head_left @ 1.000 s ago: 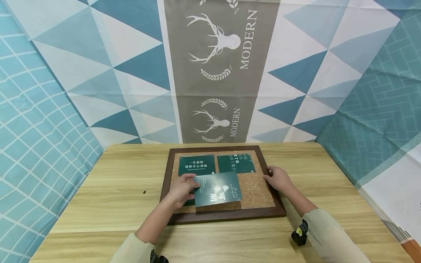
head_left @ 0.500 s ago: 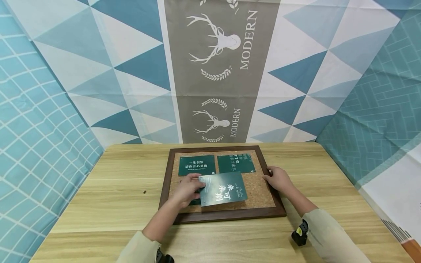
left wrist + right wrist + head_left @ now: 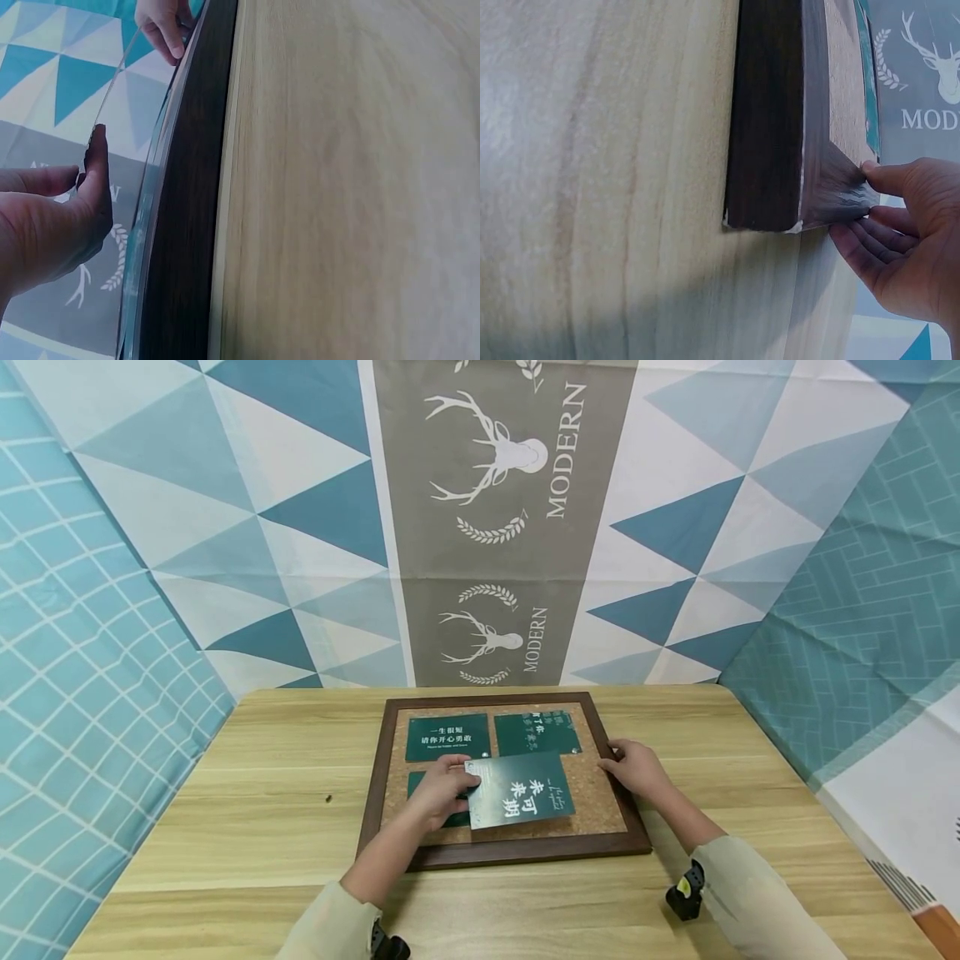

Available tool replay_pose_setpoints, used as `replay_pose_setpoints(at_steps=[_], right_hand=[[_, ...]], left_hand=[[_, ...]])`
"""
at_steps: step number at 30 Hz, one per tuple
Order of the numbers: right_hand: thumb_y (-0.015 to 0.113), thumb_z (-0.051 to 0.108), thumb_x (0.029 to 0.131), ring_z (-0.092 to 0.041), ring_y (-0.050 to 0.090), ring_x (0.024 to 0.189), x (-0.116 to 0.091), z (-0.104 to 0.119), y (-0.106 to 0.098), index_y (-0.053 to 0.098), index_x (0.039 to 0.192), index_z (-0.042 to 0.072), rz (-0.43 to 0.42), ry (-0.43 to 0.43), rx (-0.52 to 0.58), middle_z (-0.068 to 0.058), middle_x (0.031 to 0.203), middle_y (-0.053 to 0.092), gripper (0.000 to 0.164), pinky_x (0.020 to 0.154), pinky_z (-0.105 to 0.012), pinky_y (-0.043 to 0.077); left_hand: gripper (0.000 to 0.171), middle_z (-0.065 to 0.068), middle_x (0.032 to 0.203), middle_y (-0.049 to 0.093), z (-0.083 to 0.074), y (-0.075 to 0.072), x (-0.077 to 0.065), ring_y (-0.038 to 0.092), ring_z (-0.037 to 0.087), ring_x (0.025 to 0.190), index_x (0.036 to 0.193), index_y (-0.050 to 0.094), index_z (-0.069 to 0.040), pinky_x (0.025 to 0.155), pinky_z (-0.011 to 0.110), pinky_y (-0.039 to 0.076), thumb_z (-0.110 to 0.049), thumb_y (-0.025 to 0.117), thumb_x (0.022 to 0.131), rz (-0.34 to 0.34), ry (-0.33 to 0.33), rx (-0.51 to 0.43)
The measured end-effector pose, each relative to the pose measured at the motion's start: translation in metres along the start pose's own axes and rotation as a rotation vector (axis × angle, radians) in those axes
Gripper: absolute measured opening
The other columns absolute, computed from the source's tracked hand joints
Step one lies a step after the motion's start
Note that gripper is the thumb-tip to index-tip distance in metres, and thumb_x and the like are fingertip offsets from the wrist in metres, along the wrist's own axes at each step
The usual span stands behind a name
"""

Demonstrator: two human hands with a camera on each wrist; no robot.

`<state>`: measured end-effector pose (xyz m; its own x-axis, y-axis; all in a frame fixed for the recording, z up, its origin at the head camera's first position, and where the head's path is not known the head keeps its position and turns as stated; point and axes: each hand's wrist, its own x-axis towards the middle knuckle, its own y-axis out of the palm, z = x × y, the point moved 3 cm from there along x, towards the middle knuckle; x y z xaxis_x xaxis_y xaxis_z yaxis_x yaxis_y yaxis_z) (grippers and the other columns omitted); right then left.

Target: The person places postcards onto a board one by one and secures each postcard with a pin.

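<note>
A wood-framed cork board lies on the table. Over it my left hand pinches the left edge of a green postcard with white lettering between thumb and fingers. The left wrist view shows this postcard almost edge-on, raised off the board. My right hand grips the board's right rim; in the right wrist view its thumb rests on top, with fingers at the outer side. Two green postcards, one left and one right, lie along the board's far side. A third is partly hidden beneath my left hand.
Pushpins seem to sit at the corners of the far postcards. Bare cork shows at the board's near right. The wooden table extends around the board, and a patterned cloth hangs behind it.
My left hand has carried the held postcard to the right over the board, uncovering more of the near-left postcard. My right hand stays at the rim.
</note>
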<state>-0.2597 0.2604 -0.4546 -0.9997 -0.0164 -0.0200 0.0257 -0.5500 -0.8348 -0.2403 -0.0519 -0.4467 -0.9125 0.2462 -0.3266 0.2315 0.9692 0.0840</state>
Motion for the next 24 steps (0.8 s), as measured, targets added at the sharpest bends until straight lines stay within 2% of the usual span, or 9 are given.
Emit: replay_pose_setpoints(at_steps=[7, 18, 24], right_hand=[[0.059, 0.022, 0.092, -0.031, 0.063, 0.088, 0.000, 0.001, 0.000, 0.048, 0.131, -0.009, 0.006, 0.020, -0.011, -0.027, 0.110, 0.061, 0.051, 0.065, -0.038, 0.053], [0.055, 0.017, 0.094, -0.030, 0.063, 0.088, 0.001, 0.001, -0.002, 0.049, 0.129, -0.010, 0.001, 0.020, 0.008, -0.026, 0.108, 0.062, 0.045, 0.061, -0.034, 0.051], [0.056, 0.018, 0.094, -0.031, 0.063, 0.087, 0.001, 0.000, -0.002, 0.048, 0.129, -0.010, 0.004, 0.022, 0.005, -0.027, 0.109, 0.062, 0.045, 0.062, -0.034, 0.051]], left_hand=[[0.044, 0.021, 0.121, 0.046, 0.001, 0.007, 0.003, 0.052, 0.020, 0.091, 0.132, 0.032, 0.000, 0.068, 0.032, 0.051, -0.003, 0.050, 0.092, 0.012, 0.012, -0.015], [0.042, 0.014, 0.109, 0.051, 0.006, 0.017, 0.010, 0.052, 0.018, 0.085, 0.131, 0.034, -0.001, 0.067, 0.032, 0.051, -0.003, 0.050, 0.092, 0.038, 0.000, 0.004], [0.046, 0.018, 0.116, 0.049, 0.007, 0.022, 0.012, 0.051, 0.021, 0.093, 0.134, 0.032, 0.000, 0.072, 0.034, 0.050, -0.005, 0.051, 0.092, 0.047, -0.002, 0.020]])
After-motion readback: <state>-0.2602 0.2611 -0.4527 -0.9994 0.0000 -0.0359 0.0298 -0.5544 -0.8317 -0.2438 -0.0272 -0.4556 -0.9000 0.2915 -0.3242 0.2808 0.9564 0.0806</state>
